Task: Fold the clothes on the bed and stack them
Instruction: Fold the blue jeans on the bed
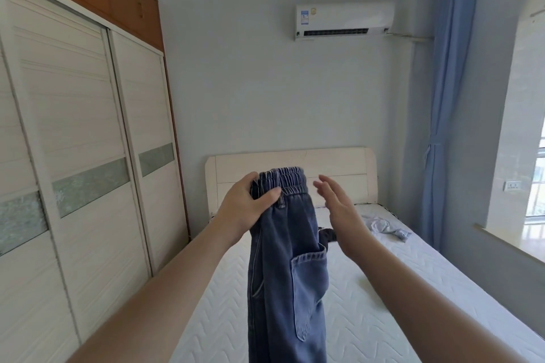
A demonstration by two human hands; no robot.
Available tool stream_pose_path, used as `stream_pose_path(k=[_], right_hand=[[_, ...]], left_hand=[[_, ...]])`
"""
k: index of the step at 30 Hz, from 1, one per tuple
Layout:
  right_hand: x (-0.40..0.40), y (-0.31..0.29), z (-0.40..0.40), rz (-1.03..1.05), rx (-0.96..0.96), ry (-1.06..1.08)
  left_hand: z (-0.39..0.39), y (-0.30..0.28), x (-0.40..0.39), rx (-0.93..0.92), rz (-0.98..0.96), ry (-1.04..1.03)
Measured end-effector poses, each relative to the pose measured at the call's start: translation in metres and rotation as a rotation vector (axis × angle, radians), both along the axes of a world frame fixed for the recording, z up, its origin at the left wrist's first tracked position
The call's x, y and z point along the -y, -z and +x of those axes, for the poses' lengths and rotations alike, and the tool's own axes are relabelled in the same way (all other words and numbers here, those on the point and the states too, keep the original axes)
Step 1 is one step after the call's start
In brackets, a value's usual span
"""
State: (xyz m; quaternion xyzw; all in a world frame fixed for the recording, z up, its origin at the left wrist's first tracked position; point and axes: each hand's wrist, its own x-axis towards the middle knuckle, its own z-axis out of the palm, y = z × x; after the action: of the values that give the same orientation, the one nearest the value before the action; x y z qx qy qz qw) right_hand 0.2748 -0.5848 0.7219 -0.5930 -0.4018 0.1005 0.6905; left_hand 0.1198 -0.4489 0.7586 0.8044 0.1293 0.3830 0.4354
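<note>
My left hand [244, 203] grips the jeans [287, 268] by the waistband above the bed [383, 289]; my right hand [339, 206] hovers open beside them. I'm squaring them up; next, I judge, lay them flat.

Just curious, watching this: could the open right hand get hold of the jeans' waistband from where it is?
Probably yes. The right hand hovers open beside the waistband of the jeans, with only air between them. The left hand grips the other end, leaving the near side free.
</note>
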Motion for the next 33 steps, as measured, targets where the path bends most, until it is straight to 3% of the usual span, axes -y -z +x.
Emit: stream_pose_path(k=[3, 6, 11, 17, 26, 29, 33], right_hand=[[-0.002, 0.007, 0.014, -0.190, -0.113, -0.210], [0.001, 0.010, 0.019, -0.168, -0.271, -0.411], [-0.003, 0.000, 0.018, -0.010, -0.233, -0.274], [-0.012, -0.014, 0.010, 0.145, -0.182, -0.191], [-0.020, -0.018, 0.005, 0.127, -0.046, -0.083], [-0.020, -0.016, 0.006, 0.102, 0.026, -0.017], [-0.021, -0.014, 0.006, 0.099, 0.082, 0.036]], left_hand=[[-0.008, -0.009, 0.000, -0.005, 0.037, 0.112], [-0.015, -0.016, -0.002, -0.001, 0.080, 0.165], [-0.027, -0.021, -0.015, 0.009, 0.200, 0.117], [-0.032, -0.019, -0.034, -0.109, 0.278, 0.014], [-0.034, -0.008, -0.046, -0.025, 0.299, 0.130], [-0.037, -0.012, -0.051, -0.136, 0.338, 0.168], [-0.047, -0.029, -0.054, -0.406, 0.545, 0.152]])
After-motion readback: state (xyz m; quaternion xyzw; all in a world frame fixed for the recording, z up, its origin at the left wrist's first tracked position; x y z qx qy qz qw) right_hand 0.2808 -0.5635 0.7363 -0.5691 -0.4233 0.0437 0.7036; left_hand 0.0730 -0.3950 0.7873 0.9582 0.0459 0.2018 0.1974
